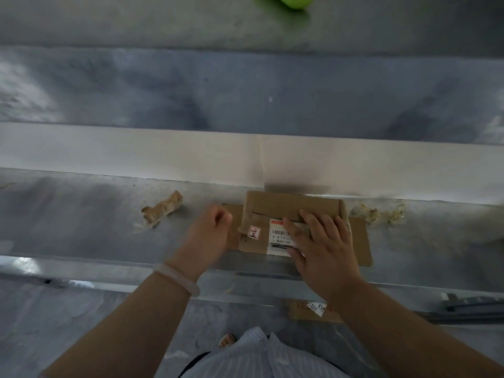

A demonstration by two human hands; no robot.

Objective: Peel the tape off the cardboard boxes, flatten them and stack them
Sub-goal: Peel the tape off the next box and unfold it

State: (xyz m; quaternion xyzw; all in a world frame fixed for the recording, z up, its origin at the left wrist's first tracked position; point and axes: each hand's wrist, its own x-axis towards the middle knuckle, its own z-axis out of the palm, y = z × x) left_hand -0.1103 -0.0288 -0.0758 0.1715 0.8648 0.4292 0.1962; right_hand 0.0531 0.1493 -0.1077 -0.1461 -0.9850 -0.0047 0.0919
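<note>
A small brown cardboard box (289, 208) with a white shipping label (278, 236) lies on a flattened piece of cardboard (360, 241) on the metal table. My right hand (321, 244) lies flat on the box's top, fingers straight, covering part of the label. My left hand (212, 227) hovers just left of the box with its fingers curled; the view does not show whether it holds anything. A crumpled strip of peeled brown tape (162, 208) lies to the left. A wad of clear tape (377, 214) lies to the right.
The steel table (81, 227) has a front edge close to my body and a raised white ledge (136, 156) behind the box. Another cardboard piece with a handwritten label (313, 309) lies on the floor below. A green object (291, 1) shows at the top.
</note>
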